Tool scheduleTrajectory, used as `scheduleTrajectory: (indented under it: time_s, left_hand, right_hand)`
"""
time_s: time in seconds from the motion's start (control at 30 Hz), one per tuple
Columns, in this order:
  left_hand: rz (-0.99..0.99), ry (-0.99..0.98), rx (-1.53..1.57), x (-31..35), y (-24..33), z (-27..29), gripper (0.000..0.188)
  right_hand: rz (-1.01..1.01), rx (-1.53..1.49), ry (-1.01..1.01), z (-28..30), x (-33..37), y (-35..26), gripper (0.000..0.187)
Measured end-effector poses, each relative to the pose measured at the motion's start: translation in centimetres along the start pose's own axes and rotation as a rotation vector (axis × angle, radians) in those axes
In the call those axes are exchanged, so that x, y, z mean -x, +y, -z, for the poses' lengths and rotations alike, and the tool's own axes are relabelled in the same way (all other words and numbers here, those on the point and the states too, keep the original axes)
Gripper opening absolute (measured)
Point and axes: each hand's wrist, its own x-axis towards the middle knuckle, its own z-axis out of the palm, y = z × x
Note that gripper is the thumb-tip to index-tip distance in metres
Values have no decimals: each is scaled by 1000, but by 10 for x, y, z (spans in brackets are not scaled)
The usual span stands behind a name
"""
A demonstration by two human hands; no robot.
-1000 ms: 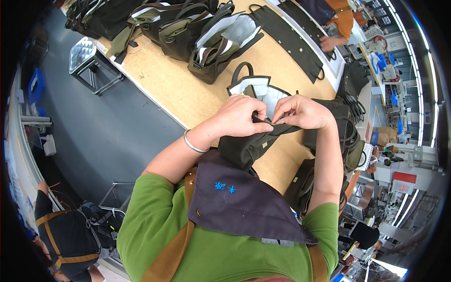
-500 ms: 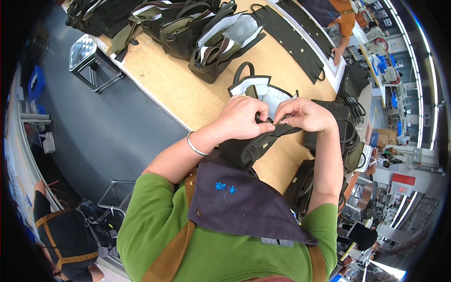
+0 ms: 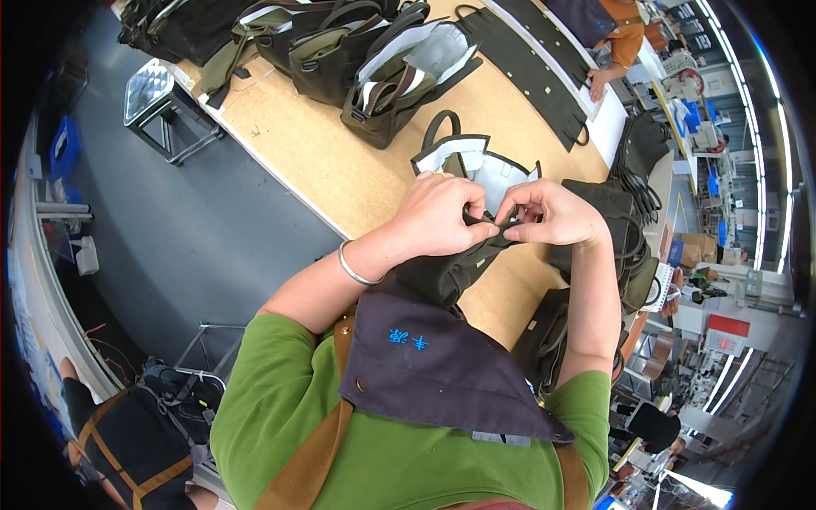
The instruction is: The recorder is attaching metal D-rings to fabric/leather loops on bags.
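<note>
A dark olive fabric bag [image 3: 442, 274] with a pale lining [image 3: 503, 176] and a dark loop handle [image 3: 442, 123] lies at the table's near edge, right in front of my body. My left hand [image 3: 444, 212] pinches the bag's upper edge between thumb and curled fingers. Close beside it, my right hand [image 3: 551, 212] grips the same edge, thumb below and fingers bent above. The two thumb tips nearly meet there. Whatever small detail lies between the fingertips is hidden.
More dark bags [image 3: 378, 102] stand in a row at the far left of the wooden table [image 3: 314, 153]. Flat dark panels [image 3: 518, 68] lie at the back, near a co-worker's hand [image 3: 598, 83]. Stacked bags [image 3: 542, 340] crowd the right side. A metal stool [image 3: 146, 95] stands left.
My right thumb has shifted down along the bag's edge, and the fabric under it has sunk a little. The co-worker's hand has moved farther back. A person at lower left has shifted right.
</note>
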Motion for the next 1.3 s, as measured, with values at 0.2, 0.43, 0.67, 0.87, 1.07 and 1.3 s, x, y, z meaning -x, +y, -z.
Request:
scheduleTrajectory:
  time_s: [0.2,0.43,0.67,0.87,1.07,1.3]
  left_hand:
    - [-16,13,5,1,1,0,34]
    - [-28,41,16,2,3,-1,34]
    - [-10,30,-7,2,4,-2,33]
    - [-77,-31,57,2,3,9,29]
    - [-149,-3,124,3,0,8,26]
    - [-175,-45,110,3,0,12,21]
  right_hand:
    - [-6,22,15,0,-2,3,15]
    - [-5,87,33,-2,-2,-3,14]
    - [-13,42,47,-3,-2,1,12]
    - [-11,99,41,-3,1,-4,14]
    - [-35,145,38,-2,0,-7,15]
    - [-66,144,32,-1,-3,-11,15]
